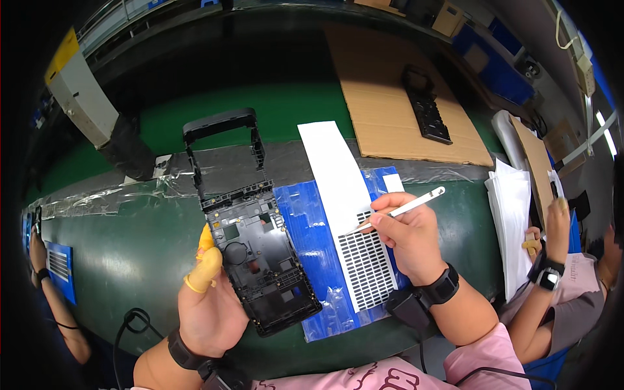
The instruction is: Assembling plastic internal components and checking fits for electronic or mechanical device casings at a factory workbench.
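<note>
Fingers [385, 225] of the right hand [414, 242] pinch a white pointed tool [416, 201] at the white sheet [333, 169], near picture centre; the left hand [213, 315] grips the black plastic housing [270, 244], left of centre.

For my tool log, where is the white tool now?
Head view, right of centre: the white tool is in the right hand, its tip over the sheet.

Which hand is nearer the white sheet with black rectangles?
Right: the right hand is at the right edge of the sheet; the left hand is well left of it.
</note>
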The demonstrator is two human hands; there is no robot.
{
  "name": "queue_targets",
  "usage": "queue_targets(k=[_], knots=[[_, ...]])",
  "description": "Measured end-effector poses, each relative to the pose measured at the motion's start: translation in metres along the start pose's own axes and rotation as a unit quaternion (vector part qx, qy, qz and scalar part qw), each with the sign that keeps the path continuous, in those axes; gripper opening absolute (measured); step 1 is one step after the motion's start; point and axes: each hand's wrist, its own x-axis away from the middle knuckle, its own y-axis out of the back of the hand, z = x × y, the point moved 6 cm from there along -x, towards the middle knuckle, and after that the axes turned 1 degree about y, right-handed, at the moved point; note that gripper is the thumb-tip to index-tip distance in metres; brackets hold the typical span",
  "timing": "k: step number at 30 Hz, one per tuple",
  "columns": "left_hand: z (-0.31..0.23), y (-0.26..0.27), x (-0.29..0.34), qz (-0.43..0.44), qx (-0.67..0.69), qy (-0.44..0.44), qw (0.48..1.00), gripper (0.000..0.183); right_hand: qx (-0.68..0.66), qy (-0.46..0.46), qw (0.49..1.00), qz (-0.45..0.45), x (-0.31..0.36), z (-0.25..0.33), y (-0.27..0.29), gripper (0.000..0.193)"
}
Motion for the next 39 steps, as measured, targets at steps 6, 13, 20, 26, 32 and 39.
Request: queue_targets(k=[6, 13, 20, 26, 32, 39], knots=[[0.002, -0.004, 0.008, 0.01, 0.033, 0.017, 0.999, 0.05, -0.042, 0.033, 0.998, 0.021, 0.013, 0.022, -0.014, 0.017], [0.02, -0.013, 0.012, 0.052, 0.024, 0.059, 0.997, 0.052, -0.121, 0.007, 0.986, 0.117, 0.048, 0.021, -0.079, 0.02], [0.024, -0.009, 0.014, 0.034, 0.031, 0.069, 0.997, 0.053, -0.156, -0.004, 0.98, 0.127, 0.05, 0.008, -0.077, 0.02], [0.019, -0.01, 0.015, 0.035, 0.033, 0.068, 0.997, 0.051, -0.161, -0.008, 0.977, 0.142, 0.048, 0.011, -0.081, 0.02], [0.02, -0.012, 0.016, 0.047, 0.035, 0.068, 0.996, 0.048, -0.153, 0.001, 0.978, 0.143, 0.05, 0.008, -0.08, 0.021], [0.02, -0.011, 0.017, 0.046, 0.042, 0.071, 0.996, 0.045, -0.146, 0.001, 0.979, 0.143, 0.049, 0.008, -0.08, 0.022]])
